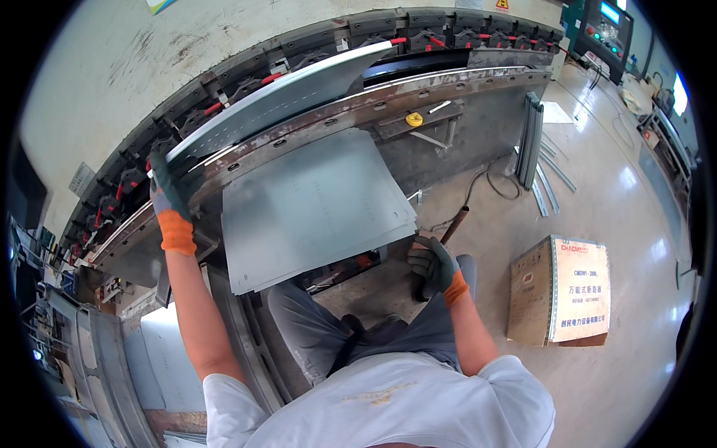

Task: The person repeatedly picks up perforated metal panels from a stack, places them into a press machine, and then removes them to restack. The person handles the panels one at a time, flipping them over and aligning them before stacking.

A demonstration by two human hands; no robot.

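Concrete floor (620,224), cardboard box (560,291) lying on it, grey metal strips (551,187) nearby, black cable (493,179)

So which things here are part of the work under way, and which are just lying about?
In use:
- bent metal sheet, held by left hand
- press brake
- stack of flat sheets
- right hand at the stack's corner

Lying about:
- cardboard box
- metal strips on floor
- yellow tape measure

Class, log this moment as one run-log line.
left hand: grips bent metal sheet in press | right hand: at corner of flat sheet stack
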